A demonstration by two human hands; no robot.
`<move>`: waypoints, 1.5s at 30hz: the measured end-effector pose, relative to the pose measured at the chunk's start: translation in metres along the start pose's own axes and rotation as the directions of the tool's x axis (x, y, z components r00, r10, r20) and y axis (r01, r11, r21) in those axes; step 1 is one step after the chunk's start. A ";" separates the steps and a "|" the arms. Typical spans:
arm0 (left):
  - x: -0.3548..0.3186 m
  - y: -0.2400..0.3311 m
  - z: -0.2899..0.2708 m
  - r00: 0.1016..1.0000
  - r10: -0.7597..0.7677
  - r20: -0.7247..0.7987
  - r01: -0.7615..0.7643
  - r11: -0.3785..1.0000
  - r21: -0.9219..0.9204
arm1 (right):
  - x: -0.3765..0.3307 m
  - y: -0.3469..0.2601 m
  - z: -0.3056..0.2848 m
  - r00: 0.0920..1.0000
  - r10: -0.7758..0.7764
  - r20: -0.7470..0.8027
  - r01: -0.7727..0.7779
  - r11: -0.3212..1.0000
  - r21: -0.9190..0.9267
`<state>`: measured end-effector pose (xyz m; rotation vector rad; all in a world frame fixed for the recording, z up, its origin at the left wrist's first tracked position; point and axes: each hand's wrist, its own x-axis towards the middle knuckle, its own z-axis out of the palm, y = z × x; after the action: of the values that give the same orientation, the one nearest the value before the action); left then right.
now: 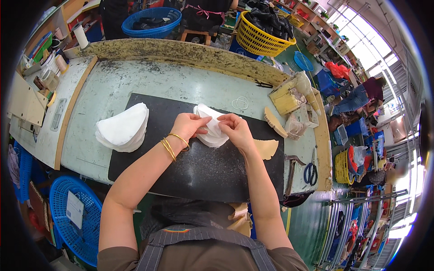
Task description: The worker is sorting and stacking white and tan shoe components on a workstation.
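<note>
Over the black mat [199, 176], both my hands are at a small stack of white half-round fabric pads [212, 139]. The fingers of my left hand [191, 125] pinch the stack's left side. My right hand [237, 128] pinches the top pad near its right edge, thumb against fingertips. The upper pads look fanned slightly apart, and my fingers hide part of them. A thicker stack of white half-round pads [123, 127] lies to the left, partly over the mat's edge. Beside my right wrist is a tan piece with a zigzag edge [266, 148].
Right of the mat lie dark-handled scissors [310, 173] and a hammer [291, 171]. A stack of tan curved pieces [275, 122], a thread loop [240, 103] and a yellow block [288, 97] sit farther back. A raised board [181, 54] edges the table; a blue basket [77, 217] stands left.
</note>
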<state>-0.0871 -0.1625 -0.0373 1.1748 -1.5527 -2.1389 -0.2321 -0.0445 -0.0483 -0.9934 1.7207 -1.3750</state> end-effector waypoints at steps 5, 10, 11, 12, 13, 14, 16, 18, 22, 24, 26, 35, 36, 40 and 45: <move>0.004 -0.010 -0.004 1.000 0.020 -0.022 -0.021 0.999 -0.042 | -0.002 0.009 0.008 0.991 -0.066 -0.112 0.058 0.996 -0.071; 0.007 -0.009 0.002 0.997 -0.006 -0.081 -0.002 0.995 -0.096 | -0.011 0.007 0.029 0.920 -0.358 -0.160 0.232 0.827 -0.513; 0.010 -0.011 0.001 0.997 -0.006 -0.081 -0.002 0.995 -0.097 | -0.013 0.003 0.033 0.920 -0.358 -0.159 0.232 0.826 -0.513; 0.017 -0.017 0.001 0.995 0.056 -0.082 -0.058 0.998 -0.027 | -0.015 -0.001 0.036 0.898 -0.400 -0.182 0.231 0.783 -0.577; 0.024 -0.020 0.000 0.990 0.121 -0.078 -0.118 0.992 0.044 | -0.015 -0.003 0.038 0.872 -0.445 -0.204 0.227 0.736 -0.638; 0.029 -0.024 0.002 0.989 0.124 -0.078 -0.121 0.992 0.045 | -0.015 -0.003 0.040 0.870 -0.449 -0.205 0.229 0.735 -0.638; 0.031 -0.026 0.004 0.968 0.207 -0.143 -0.167 0.954 0.249 | -0.014 -0.001 0.044 0.823 -0.529 -0.207 0.257 0.672 -0.695; 0.024 -0.023 0.009 0.959 0.220 -0.180 -0.151 0.931 0.334 | -0.012 0.004 0.044 0.806 -0.554 -0.208 0.278 0.665 -0.694; 0.013 -0.018 0.012 0.928 0.301 -0.220 -0.190 0.890 0.415 | -0.011 0.004 0.041 0.776 -0.601 -0.190 0.315 0.631 -0.709; 0.010 -0.021 0.013 0.929 0.315 -0.196 -0.212 0.885 0.415 | -0.015 0.003 0.040 0.786 -0.594 -0.173 0.301 0.612 -0.732; 0.014 -0.025 0.012 0.927 0.333 -0.171 -0.240 0.878 0.413 | -0.012 0.002 0.040 0.793 -0.589 -0.157 0.288 0.589 -0.755; 0.012 -0.027 0.009 0.923 0.369 -0.113 -0.325 0.902 0.285 | -0.004 0.003 0.035 0.860 -0.482 -0.167 0.261 0.696 -0.669; 0.015 -0.027 0.008 0.918 0.383 -0.105 -0.335 0.888 0.316 | -0.004 0.000 0.035 0.885 -0.427 -0.187 0.234 0.754 -0.613; 0.016 -0.023 0.007 0.917 0.384 -0.111 -0.332 0.887 0.321 | 0.004 0.009 0.025 0.900 -0.352 -0.258 0.207 0.865 -0.457; 0.016 -0.040 0.007 0.871 0.483 -0.089 -0.432 0.839 0.330 | 0.001 0.014 0.019 0.954 -0.203 -0.219 0.138 0.950 -0.282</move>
<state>-0.0929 -0.1515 -0.0787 0.9080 -1.8943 -1.4927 -0.2171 -0.0515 -0.0652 -1.1833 2.0857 -1.4539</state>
